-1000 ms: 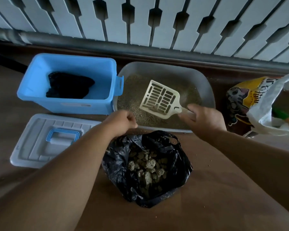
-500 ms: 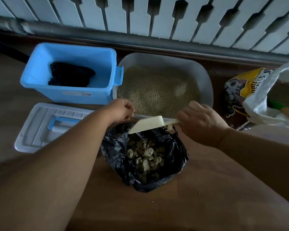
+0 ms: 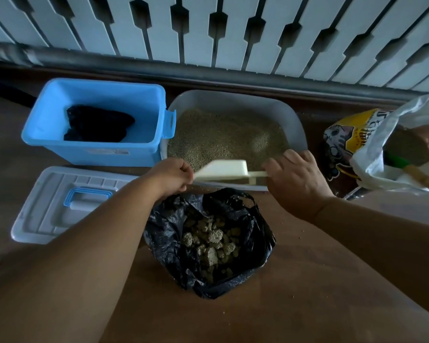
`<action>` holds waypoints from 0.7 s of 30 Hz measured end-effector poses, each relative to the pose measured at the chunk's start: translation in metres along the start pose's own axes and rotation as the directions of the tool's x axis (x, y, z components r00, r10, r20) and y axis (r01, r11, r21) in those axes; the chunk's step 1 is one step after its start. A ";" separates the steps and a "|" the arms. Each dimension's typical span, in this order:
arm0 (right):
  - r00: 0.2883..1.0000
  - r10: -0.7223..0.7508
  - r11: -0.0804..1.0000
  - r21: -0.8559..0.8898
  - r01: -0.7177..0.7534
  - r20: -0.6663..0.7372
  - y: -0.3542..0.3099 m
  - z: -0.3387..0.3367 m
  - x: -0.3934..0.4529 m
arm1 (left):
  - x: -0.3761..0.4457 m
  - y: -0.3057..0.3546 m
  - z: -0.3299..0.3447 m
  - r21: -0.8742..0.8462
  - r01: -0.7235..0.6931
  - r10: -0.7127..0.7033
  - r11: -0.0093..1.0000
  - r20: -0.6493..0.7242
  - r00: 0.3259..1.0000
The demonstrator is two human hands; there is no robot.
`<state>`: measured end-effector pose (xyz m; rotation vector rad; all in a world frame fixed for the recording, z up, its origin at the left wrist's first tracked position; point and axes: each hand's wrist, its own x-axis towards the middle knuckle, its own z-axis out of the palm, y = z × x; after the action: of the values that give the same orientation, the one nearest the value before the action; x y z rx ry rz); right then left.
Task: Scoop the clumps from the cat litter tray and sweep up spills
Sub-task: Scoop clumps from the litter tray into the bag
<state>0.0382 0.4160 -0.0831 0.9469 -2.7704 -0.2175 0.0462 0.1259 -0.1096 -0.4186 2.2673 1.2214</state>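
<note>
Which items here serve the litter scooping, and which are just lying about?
In use: litter tray; scoop held by right hand; black bag of clumps, held by left hand.
Idle: blue bin; lid; litter sack; white bag.

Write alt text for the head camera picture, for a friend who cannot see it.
A person's right hand holds a cream scoop over the near edge of a grey litter tray, while the left hand grips the rim of a black bag of clumps on the floor. A blue bin and its lid sit to the left.
</note>
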 end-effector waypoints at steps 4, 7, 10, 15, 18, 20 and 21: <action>0.956 0.240 0.971 -0.020 -0.240 0.170 0.013 -0.005 0.018 | 0.001 0.008 0.005 0.070 -0.008 0.008 0.997 0.008 1.000; 0.890 0.371 0.929 -0.091 -0.360 0.267 0.022 -0.002 0.027 | -0.003 0.024 0.012 0.262 -0.091 0.101 0.961 -0.025 0.995; 0.849 0.410 0.912 -0.134 -0.388 0.333 0.023 0.000 0.035 | -0.004 0.037 0.023 0.295 -0.216 0.242 0.931 -0.056 0.969; 0.838 0.385 0.920 -0.088 -0.382 0.387 0.013 0.005 0.046 | 0.002 0.041 0.039 0.229 -0.318 0.345 0.920 -0.088 0.934; 0.858 0.348 0.934 -0.063 -0.352 0.378 0.010 0.010 0.050 | 0.008 0.034 0.046 0.176 -0.331 0.348 0.927 -0.078 0.934; 0.872 0.335 0.940 -0.058 -0.337 0.356 0.008 0.011 0.052 | 0.012 0.030 0.048 0.154 -0.326 0.341 0.933 -0.085 0.936; 0.878 0.337 0.939 -0.056 -0.339 0.340 0.008 0.011 0.053 | 0.013 0.028 0.049 0.147 -0.320 0.335 0.936 -0.092 0.938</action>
<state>-0.0100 0.3902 -0.0842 0.4376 -3.1987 -0.3490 0.0365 0.1818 -0.1207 -0.0611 2.5755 1.2211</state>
